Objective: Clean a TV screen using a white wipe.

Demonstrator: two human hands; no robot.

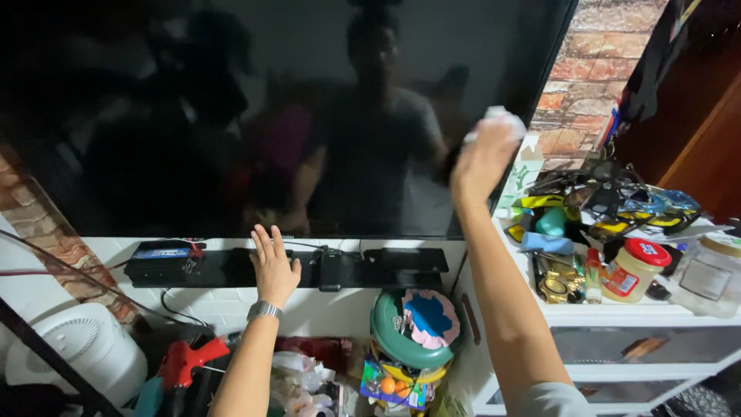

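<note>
A large dark television screen [231,116] fills the upper part of the head view. My right hand [482,158] is raised against its lower right corner, shut on a crumpled white tissue [502,117] pressed to the glass. My left hand [272,266], with a metal watch on the wrist, rests flat with fingers apart on the black stand [386,266] under the screen. A person's dim reflection shows in the glass.
A white shelf unit [617,316] at the right carries a red-lidded jar [633,270], a glass jar [714,266] and several sunglasses [617,205]. Below lie a green round container [405,340], a red tool [189,359] and a white fan [81,347]. Brick-pattern wall behind.
</note>
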